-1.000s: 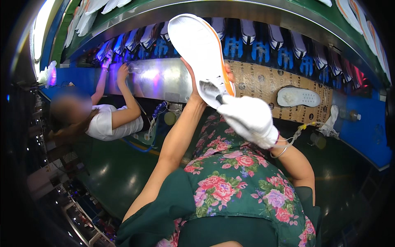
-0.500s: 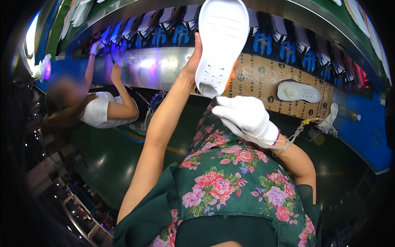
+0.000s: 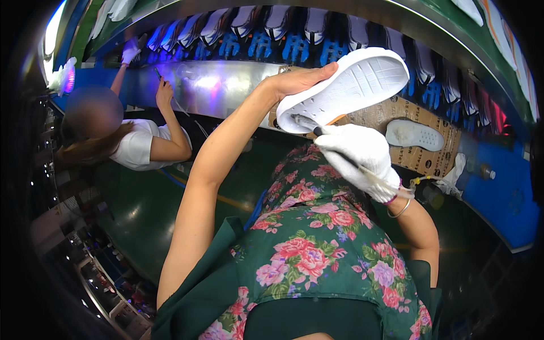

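My left hand grips a white shoe sole along its far side, thumb over the rim. The sole is tilted, its hollow inner face toward me and one end pointing up to the right. In a white glove, my right hand is closed on a brush with a dark handle. The brush's grey bristles touch the inside of the sole's lower left end. A thin clear tube runs along the glove by the wrist. A bit of orange shows behind the sole.
Another white sole lies on printed cardboard over a metal bench. Shoe uppers line a rack with blue supports. A co-worker reaches toward the rack at left. A rag and small bottle sit right.
The sole has gone from upright to tilted, its top end swinging down to the right. My right hand has moved slightly right, and the brush has entered the sole's near end.
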A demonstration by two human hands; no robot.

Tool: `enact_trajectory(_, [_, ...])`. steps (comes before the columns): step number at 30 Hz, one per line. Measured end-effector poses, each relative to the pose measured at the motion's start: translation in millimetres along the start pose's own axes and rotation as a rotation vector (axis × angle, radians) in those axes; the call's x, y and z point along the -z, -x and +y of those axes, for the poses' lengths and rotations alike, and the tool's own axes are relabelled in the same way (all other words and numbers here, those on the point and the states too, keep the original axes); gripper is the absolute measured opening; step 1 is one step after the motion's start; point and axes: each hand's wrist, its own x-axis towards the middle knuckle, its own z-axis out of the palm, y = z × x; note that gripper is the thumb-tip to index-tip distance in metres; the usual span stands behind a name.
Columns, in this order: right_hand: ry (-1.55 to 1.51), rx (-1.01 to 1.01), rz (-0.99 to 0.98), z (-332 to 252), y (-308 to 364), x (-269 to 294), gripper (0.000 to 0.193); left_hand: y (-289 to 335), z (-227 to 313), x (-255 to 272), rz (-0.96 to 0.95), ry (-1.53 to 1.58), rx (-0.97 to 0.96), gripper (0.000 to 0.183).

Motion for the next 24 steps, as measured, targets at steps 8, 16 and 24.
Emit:
enact_trajectory(8, [-1.078, -0.73, 0.446, -2.5, -14.0, 42.6, 0.018, -33.7, 81.8, 46.2, -0.496, 0.436, -0.934, 0.08])
enact_trajectory(16, [-1.685, -0.581, 0.84, 19.8, -36.1, 45.0, 0.026, -7.3, 106.8, 77.9, -0.442, 0.972, -1.19, 0.087])
enact_trajectory(24, [-1.603, -0.622, 0.834, 13.4, -45.4, 29.0, 0.026, 24.2, 8.3, -25.2, -0.283, 1.219, -0.841, 0.089])
